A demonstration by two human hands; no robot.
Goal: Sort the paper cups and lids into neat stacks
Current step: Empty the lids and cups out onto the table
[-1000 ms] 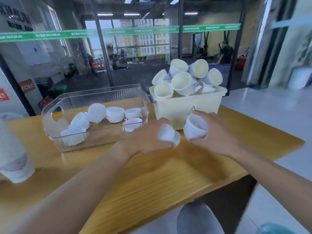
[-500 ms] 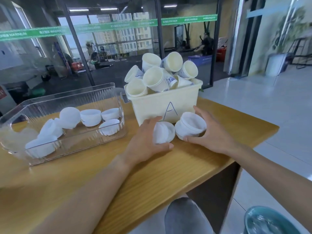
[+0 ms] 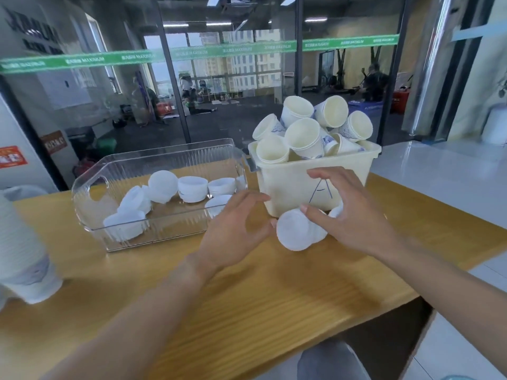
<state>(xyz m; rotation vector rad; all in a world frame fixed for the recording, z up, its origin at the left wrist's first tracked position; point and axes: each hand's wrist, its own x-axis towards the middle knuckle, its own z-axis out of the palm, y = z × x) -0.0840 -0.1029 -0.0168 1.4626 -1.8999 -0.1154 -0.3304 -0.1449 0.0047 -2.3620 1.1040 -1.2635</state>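
Lids (image 3: 297, 231) getting stacked now, right hand (image 3: 354, 215) pinching the pile, left hand (image 3: 236, 229) open beside it, next probably squaring them up.

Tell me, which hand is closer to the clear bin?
Left. The left hand hovers right by the clear bin's front right corner, fingers spread. The right hand is farther away, in front of the cream bin, touching the lids.

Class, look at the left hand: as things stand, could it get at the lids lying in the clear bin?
Probably yes. The left hand hovers open just in front of the clear bin, whose top is open, and the lids lie uncovered inside. Nothing stands between them except the bin's low front wall.
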